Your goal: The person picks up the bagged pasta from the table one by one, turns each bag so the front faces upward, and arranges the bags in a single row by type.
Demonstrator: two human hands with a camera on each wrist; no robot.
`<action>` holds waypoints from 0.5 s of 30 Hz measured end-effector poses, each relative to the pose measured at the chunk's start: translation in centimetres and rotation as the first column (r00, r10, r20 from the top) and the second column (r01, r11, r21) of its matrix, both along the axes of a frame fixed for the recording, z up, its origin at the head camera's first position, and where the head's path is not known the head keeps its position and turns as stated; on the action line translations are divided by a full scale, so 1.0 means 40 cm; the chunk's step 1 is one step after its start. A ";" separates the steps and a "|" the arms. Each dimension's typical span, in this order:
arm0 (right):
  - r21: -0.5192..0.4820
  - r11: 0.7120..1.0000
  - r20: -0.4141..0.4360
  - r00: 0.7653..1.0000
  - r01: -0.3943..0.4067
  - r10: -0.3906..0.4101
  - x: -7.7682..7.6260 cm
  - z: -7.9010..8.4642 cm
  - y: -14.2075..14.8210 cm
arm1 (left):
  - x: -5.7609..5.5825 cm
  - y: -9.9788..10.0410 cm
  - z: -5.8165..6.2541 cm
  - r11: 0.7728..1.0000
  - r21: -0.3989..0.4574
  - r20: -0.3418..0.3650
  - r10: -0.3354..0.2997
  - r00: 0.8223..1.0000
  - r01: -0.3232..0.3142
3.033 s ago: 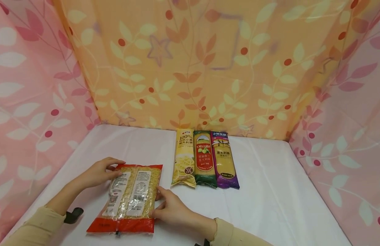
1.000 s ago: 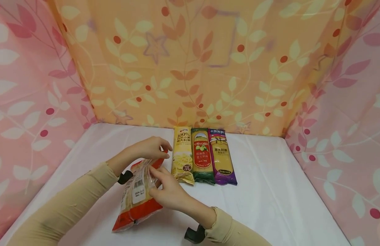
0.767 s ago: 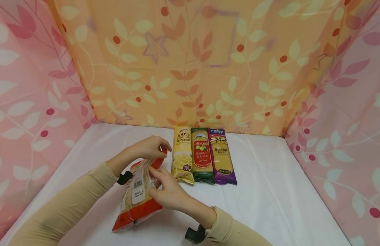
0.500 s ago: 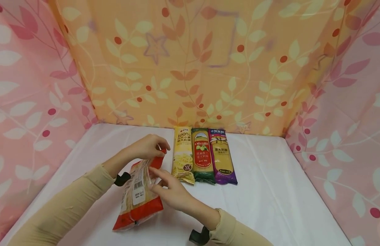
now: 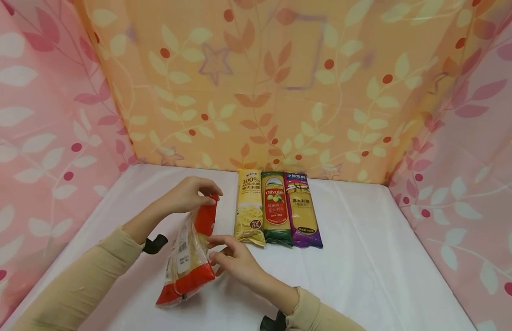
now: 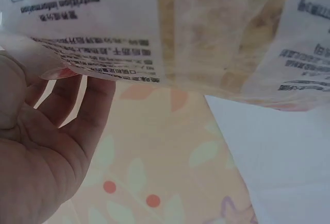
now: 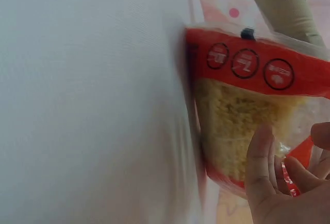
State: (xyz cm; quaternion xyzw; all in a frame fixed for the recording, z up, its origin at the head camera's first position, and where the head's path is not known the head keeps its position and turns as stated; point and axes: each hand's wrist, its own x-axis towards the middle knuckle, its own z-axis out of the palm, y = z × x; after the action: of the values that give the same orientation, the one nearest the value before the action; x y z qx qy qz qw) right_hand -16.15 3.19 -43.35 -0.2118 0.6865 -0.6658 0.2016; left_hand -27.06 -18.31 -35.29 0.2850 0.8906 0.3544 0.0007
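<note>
A clear pasta bag [image 5: 188,259] with red ends and white labels stands tilted on its lower end on the white table [image 5: 363,276]. My left hand [image 5: 206,194] pinches its upper red end from above. My right hand [image 5: 222,255] is beside the bag's right face, fingers loosely spread, fingertips touching it. In the left wrist view the bag's printed labels [image 6: 170,28] hang just over my palm [image 6: 41,147]. The right wrist view shows the bag's red band and pasta [image 7: 242,105] with my fingertips [image 7: 260,152] against it.
Three long spaghetti packs lie side by side just right of the bag: yellow [image 5: 249,211], green [image 5: 275,209], purple [image 5: 302,211]. An orange leaf-print cloth wall [image 5: 256,92] closes the back; pink ones [image 5: 40,138] close both sides.
The bag, flat on the table three seconds ago, now stands more upright, its top lifted by my left hand. My right hand has slid off the label to the bag's side.
</note>
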 end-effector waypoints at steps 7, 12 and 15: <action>0.035 0.999 -0.138 0.990 -0.034 0.039 0.015 -0.010 -0.013 | 0.004 -0.016 0.005 0.994 0.097 -0.008 0.044 0.999 -0.043; 0.085 0.996 -0.284 0.959 0.013 0.012 0.018 -0.009 -0.031 | 0.000 -0.034 0.007 0.985 0.143 -0.005 0.099 0.995 -0.097; 0.107 0.994 -0.347 0.938 0.014 0.024 0.017 -0.012 -0.041 | -0.005 -0.059 0.003 0.979 0.158 0.013 0.125 0.992 -0.126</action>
State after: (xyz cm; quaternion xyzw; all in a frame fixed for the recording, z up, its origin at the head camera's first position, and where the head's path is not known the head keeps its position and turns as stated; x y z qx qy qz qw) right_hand -15.47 1.55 -43.83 -0.3166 0.7456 -0.5794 0.0901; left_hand -27.27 -20.65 -35.18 0.2269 0.8758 0.4239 -0.0428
